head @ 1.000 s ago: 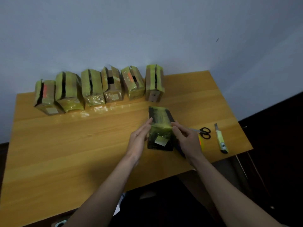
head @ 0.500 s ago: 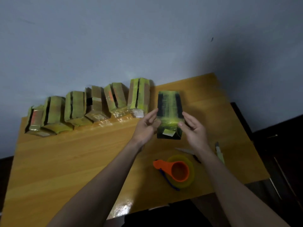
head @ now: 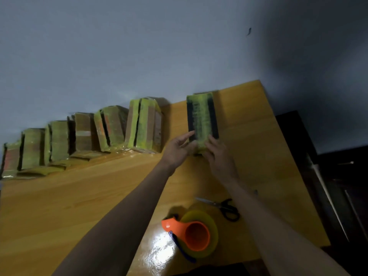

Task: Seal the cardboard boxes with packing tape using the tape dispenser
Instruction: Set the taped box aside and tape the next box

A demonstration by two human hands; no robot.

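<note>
tape dispenser [head: 196,234]: nearest, lying idle on table [head: 69,206] w/ yellow roll; no hand on it
scissors [head: 224,208]: just beyond dispenser, partly under right forearm
left hand [head: 178,147]: fingers straight, flat against left side of box; no curl round it
right hand [head: 218,154]: fingers straight, pressing box's near right side
box [head: 202,121]: dark, yellow tape down its top; on table at far edge, apart from the row
step: prob. setting a taped box at end of row; next = nudge it left beside last box, keep it square; then dispenser for any unsealed one
row of boxes [head: 83,134]: six along wall [head: 139,46], all taped; nothing blocks the gap
</note>
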